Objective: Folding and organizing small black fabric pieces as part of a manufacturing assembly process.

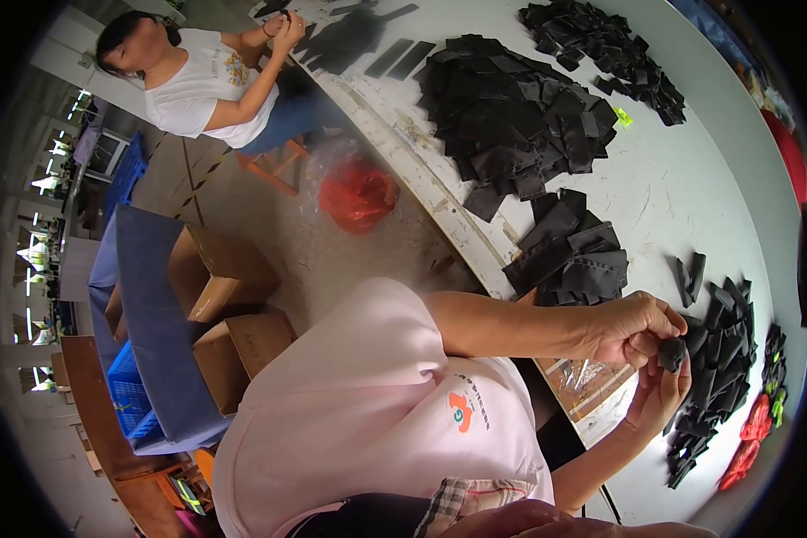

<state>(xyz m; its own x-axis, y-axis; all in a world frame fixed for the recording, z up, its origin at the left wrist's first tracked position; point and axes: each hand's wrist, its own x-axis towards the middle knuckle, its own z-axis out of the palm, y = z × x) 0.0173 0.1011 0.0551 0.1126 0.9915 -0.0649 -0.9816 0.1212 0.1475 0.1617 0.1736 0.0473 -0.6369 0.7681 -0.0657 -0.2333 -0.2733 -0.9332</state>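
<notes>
My left hand (644,330) pinches a small dark fabric piece (672,355), bent or rolled into a short tube shape. Just below, my right hand (659,394) holds the same piece from the other side with its fingertips. How the fabric lies between the fingers is partly hidden. Next to my hands spreads a pile of narrow black tube-like pieces (722,359). Beyond my left forearm is a loose stack of flat black fabric pieces (585,260), some with a visible stitch line.
A large heap of black fabric pieces (520,117) and a smaller one (605,54) cover the white table (690,193). Red plastic bags (746,439) lie at the right. Another person (215,85) sits across the aisle. Cartons (242,354) and a red bag (359,197) stand on the floor.
</notes>
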